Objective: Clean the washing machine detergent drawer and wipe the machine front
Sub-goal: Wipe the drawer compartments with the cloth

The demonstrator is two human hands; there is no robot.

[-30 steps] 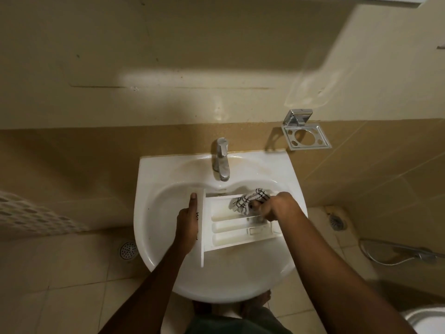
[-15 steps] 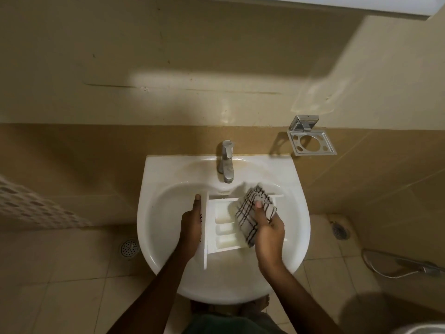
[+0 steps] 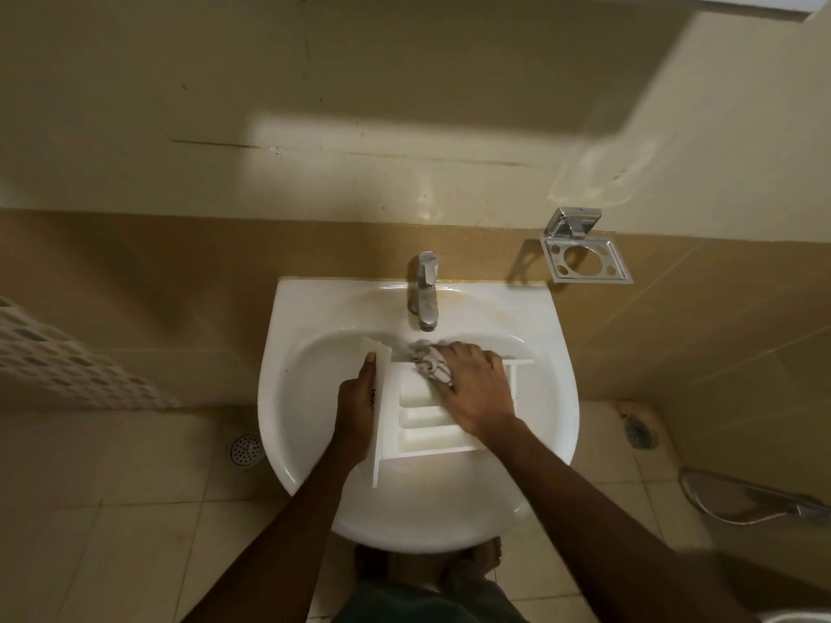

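Observation:
The white detergent drawer (image 3: pixel 420 436) lies in the white sink (image 3: pixel 306 397), its front panel to the left and its compartments facing up. My left hand (image 3: pixel 357 404) grips that front panel, thumb along its outer face. My right hand (image 3: pixel 476 388) lies over the drawer's far compartments and presses a white cloth with black checks (image 3: pixel 431 364) into them. Most of the cloth is hidden under my fingers. The washing machine is not in view.
A steel tap (image 3: pixel 425 292) stands at the back of the sink, just above the cloth. A chrome holder (image 3: pixel 584 251) is fixed to the wall at right. A floor drain (image 3: pixel 245 449) lies left, a hand shower (image 3: pixel 760 501) lower right. My feet (image 3: pixel 427 564) are under the sink.
My right hand has slid the cloth from the drawer's middle toward its far edge under the tap, and the cloth is now bunched beneath my fingers. My left hand keeps hold of the front panel.

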